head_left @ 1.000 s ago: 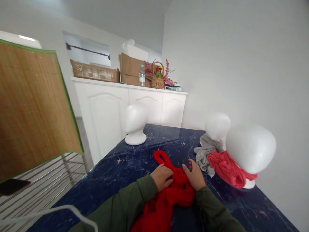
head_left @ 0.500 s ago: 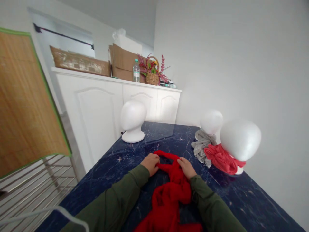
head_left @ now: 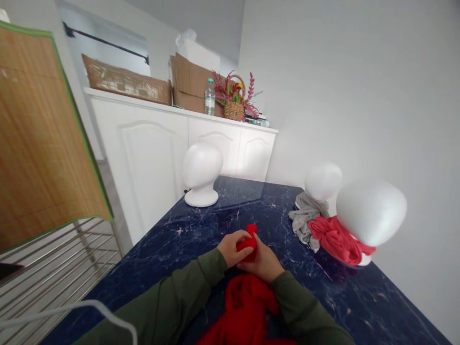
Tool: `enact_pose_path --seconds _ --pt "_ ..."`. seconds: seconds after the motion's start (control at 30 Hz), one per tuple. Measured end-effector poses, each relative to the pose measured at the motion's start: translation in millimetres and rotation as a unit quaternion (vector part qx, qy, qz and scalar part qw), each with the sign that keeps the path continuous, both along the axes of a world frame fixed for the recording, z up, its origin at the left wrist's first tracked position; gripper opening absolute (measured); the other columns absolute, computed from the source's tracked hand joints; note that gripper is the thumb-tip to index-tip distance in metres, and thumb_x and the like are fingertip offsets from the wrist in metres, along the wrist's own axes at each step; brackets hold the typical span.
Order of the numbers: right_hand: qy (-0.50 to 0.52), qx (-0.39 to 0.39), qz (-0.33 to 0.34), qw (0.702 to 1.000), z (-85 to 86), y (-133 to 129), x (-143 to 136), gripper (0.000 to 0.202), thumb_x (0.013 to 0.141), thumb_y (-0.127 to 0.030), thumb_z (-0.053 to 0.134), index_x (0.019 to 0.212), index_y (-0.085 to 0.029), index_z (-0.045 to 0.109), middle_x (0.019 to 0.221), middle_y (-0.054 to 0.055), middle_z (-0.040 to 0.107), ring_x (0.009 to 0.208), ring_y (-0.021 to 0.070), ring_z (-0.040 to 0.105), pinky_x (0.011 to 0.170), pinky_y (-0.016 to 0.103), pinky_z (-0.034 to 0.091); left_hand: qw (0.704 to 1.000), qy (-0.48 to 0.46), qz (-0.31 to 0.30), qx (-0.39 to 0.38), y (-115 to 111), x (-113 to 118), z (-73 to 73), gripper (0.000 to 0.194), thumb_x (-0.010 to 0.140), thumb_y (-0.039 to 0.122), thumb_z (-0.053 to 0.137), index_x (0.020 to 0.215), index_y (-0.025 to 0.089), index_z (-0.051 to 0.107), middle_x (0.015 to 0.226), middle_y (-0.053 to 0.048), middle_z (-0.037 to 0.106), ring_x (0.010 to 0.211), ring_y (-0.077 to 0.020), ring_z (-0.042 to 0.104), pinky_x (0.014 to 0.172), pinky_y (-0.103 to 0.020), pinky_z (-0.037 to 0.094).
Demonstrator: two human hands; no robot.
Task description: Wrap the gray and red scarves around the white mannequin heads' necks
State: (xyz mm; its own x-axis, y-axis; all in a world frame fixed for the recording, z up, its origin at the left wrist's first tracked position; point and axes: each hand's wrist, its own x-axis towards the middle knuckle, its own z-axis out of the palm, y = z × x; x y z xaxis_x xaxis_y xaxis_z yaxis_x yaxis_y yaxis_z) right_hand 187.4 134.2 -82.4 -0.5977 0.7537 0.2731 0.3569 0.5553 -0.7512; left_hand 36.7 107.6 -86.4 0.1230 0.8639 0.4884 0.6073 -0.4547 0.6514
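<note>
Both of my hands meet over the dark blue marbled table (head_left: 172, 239), around one end of a red scarf (head_left: 247, 311). My left hand (head_left: 233, 248) curls over the bunched fabric from the left, thumb and fingers closed on it. From the right, my right hand (head_left: 264, 262) wraps the same bunch, and a small tip of red cloth sticks up above the fingers. The rest of the scarf lies in a loose, knotted heap between my forearms. Part of the gripped cloth is hidden by my fingers.
A bare white mannequin head (head_left: 202, 175) stands at the far left. At right are two more heads, one with a grey scarf (head_left: 305, 218), the nearer with a coral scarf (head_left: 339, 242). A metal rack (head_left: 97, 244) stands left, and a white cabinet (head_left: 151, 177) behind.
My hands have come together, and the open red loop between them is now gathered into a compact bunch. The camera view has shifted slightly.
</note>
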Motion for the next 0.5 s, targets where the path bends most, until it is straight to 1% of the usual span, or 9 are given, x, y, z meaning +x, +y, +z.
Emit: enact_pose_path --seconds 0.07,0.1,0.13,0.17,0.23,0.3,0.37,0.43,0.5 --pt "-0.071 0.041 -0.014 0.996 -1.2 -0.3 -2.8 0.038 0.066 -0.035 0.059 0.1 -0.017 0.056 0.096 0.01 0.059 0.085 0.0244 0.055 0.076 0.035 0.04 0.999 0.011 -0.035 0.018 4.7 -8.4 -4.1 0.031 0.065 0.027 0.051 0.095 0.017 0.053 0.071 0.001 0.06 0.064 -0.0126 0.055 0.064 -0.023 0.044" --pt "-0.084 0.036 -0.019 0.996 -1.5 1.6 -2.1 0.024 0.07 -0.032 0.053 0.088 -0.017 0.06 0.086 0.009 0.061 0.079 0.0231 0.056 0.072 0.034 0.04 1.0 0.024 -0.005 0.015 9.5 -18.4 -4.9 0.031 0.065 0.026 0.051 0.095 0.018 0.055 0.075 0.001 0.061 0.069 -0.013 0.056 0.069 -0.023 0.044" --pt "-0.075 0.015 -0.026 0.997 -1.6 4.6 -0.1 0.019 0.071 -0.03 0.05 0.079 -0.016 0.061 0.079 0.008 0.062 0.074 0.0222 0.056 0.07 0.033 0.04 0.998 0.035 0.051 0.007 15.7 -32.3 -4.8 0.03 0.066 0.025 0.05 0.094 0.019 0.056 0.08 0.001 0.062 0.075 -0.0136 0.057 0.074 -0.024 0.043" --pt "-0.042 -0.024 -0.031 0.998 -1.8 8.4 2.7 0.018 0.07 -0.03 0.05 0.073 -0.016 0.061 0.074 0.007 0.062 0.072 0.0217 0.056 0.068 0.033 0.04 0.99 0.048 0.136 -0.007 22.6 -49.3 -3.7 0.027 0.067 0.026 0.049 0.092 0.02 0.057 0.085 0.0 0.062 0.081 -0.0141 0.056 0.079 -0.024 0.042" --pt "0.086 -0.149 -0.032 0.985 -1.8 16.8 9.6 0.017 0.066 -0.03 0.054 0.074 -0.016 0.061 0.072 0.005 0.062 0.071 0.0206 0.056 0.068 0.031 0.042 0.963 0.052 0.265 -0.018 36.9 -88.6 0.9 0.029 0.071 0.029 0.045 0.093 0.015 0.057 0.093 -0.006 0.061 0.091 -0.0186 0.054 0.086 -0.029 0.039" --pt "0.229 -0.289 -0.03 0.929 -1.6 24.0 15.4 0.025 0.067 -0.035 0.053 0.082 -0.017 0.06 0.075 0.004 0.062 0.073 0.0203 0.057 0.069 0.032 0.043 0.927 0.048 0.373 -0.016 49.5 -127.0 6.7 0.036 0.071 0.03 0.044 0.099 0.009 0.054 0.103 -0.014 0.056 0.101 -0.0248 0.049 0.092 -0.035 0.034" --pt "0.318 -0.392 -0.025 0.863 -1.7 29.2 18.0 0.034 0.071 -0.044 0.046 0.087 -0.017 0.059 0.077 0.005 0.062 0.075 0.0208 0.057 0.07 0.034 0.044 0.891 0.046 0.451 -0.015 59.8 -156.2 11.7 0.046 0.072 0.032 0.045 0.108 0.004 0.049 0.112 -0.018 0.051 0.109 -0.0289 0.043 0.096 -0.039 0.029" --pt "0.36 -0.443 -0.022 0.821 -2.6 32.5 17.1 0.043 0.075 -0.051 0.036 0.085 -0.017 0.06 0.075 0.007 0.062 0.077 0.0214 0.057 0.071 0.036 0.045 0.864 0.044 0.501 -0.017 69.4 -173.5 14.7 0.058 0.071 0.04 0.047 0.116 0.002 0.041 0.118 -0.021 0.046 0.112 -0.0312 0.04 0.096 -0.04 0.028" --pt "0.387 -0.467 -0.018 0.795 -3.5 34.8 14.4 0.047 0.077 -0.052 0.031 0.081 -0.016 0.06 0.073 0.008 0.062 0.077 0.021 0.057 0.071 0.035 0.045 0.849 0.042 0.526 -0.023 79.7 -180.8 16.3 0.071 0.069 0.05 0.047 0.12 0.002 0.036 0.12 -0.021 0.045 0.112 -0.0328 0.041 0.094 -0.041 0.031"
